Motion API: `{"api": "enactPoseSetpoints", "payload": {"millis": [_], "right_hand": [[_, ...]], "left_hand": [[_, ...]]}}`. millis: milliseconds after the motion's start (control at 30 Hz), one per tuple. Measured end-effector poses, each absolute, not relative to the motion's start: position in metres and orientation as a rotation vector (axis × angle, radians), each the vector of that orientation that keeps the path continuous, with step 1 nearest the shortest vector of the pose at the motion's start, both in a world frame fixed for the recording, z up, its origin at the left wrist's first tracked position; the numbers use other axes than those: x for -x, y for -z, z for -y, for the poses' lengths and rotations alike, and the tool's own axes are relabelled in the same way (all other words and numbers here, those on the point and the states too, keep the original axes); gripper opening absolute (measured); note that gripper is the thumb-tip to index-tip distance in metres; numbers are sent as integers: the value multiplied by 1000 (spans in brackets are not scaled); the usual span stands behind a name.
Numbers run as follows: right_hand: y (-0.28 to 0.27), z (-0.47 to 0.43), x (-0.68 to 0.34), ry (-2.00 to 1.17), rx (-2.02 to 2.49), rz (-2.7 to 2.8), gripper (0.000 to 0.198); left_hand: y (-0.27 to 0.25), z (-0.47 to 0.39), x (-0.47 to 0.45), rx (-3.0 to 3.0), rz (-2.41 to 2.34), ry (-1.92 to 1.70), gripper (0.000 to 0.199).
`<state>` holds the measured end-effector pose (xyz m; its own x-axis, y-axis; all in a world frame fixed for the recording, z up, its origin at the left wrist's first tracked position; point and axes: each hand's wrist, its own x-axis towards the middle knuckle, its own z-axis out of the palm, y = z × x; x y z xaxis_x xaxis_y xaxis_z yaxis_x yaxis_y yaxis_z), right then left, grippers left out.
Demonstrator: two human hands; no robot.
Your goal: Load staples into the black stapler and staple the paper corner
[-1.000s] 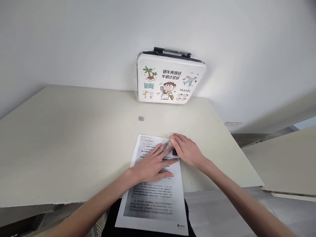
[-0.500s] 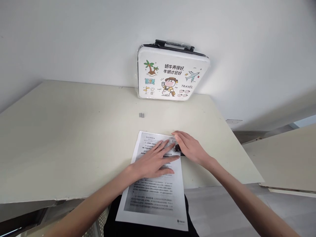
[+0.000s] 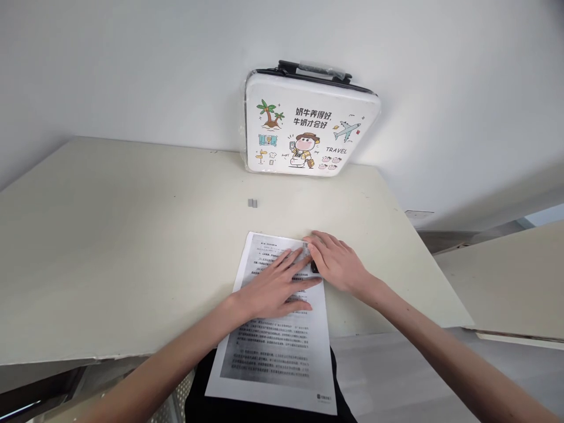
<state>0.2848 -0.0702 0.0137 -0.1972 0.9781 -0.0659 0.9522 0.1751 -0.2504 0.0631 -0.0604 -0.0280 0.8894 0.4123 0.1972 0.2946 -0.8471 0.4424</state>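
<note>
A printed sheet of paper [image 3: 273, 346] lies on the table, its lower part reaching past the front edge over my lap. My left hand [image 3: 275, 291] rests flat on the sheet with its fingers spread. At the sheet's upper right edge, my right hand [image 3: 337, 258] is closed over a small black stapler [image 3: 314, 267]. Most of the stapler is hidden by that hand; a dark end and a bit of pale label show beside my left fingertips. Two short grey staple strips [image 3: 252, 203] lie side by side beyond the top of the paper.
A white cartoon-printed case [image 3: 286, 129] with a black handle, partly in clear plastic, stands at the back against the wall [image 3: 132, 64]. The pale table [image 3: 132, 252] extends widely to the left. Another pale surface [image 3: 520, 276] stands to the right across a gap.
My right hand has closed further over the stapler, covering more of it. My left hand and the paper stay in place; the view has shifted slightly.
</note>
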Motion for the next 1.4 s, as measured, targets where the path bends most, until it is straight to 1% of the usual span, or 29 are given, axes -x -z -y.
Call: {"api": "enactPoseSetpoints", "payload": {"millis": [167, 233, 433, 533, 633, 867, 1033, 1233, 1400], "right_hand": [[2, 67, -276, -73, 1947, 2432, 54], [3, 66, -275, -37, 1924, 2428, 53], [-7, 77, -292, -349, 1771, 2095, 48], [-1, 96, -309, -322, 1645, 2058, 43], [16, 120, -330, -320, 1581, 2072, 33], [45, 147, -362, -515, 1627, 1806, 35], [40, 144, -359, -646, 1576, 1713, 34], [34, 144, -357, -717, 1596, 1627, 34], [33, 146, -359, -726, 1614, 1576, 37]], "left_hand": [[27, 61, -64, -2653, -523, -403, 65], [26, 61, -64, -2657, -533, -397, 64], [21, 65, -60, -2691, -558, -350, 60], [18, 68, -51, -2691, -593, -338, 57], [15, 69, -37, -2691, -641, -319, 55], [11, 68, -12, -2781, -757, -318, 52], [7, 66, 12, -2837, -924, -359, 58], [12, 61, 64, -2822, -1135, -447, 63], [21, 65, 85, -2765, -1292, -552, 61]]}}
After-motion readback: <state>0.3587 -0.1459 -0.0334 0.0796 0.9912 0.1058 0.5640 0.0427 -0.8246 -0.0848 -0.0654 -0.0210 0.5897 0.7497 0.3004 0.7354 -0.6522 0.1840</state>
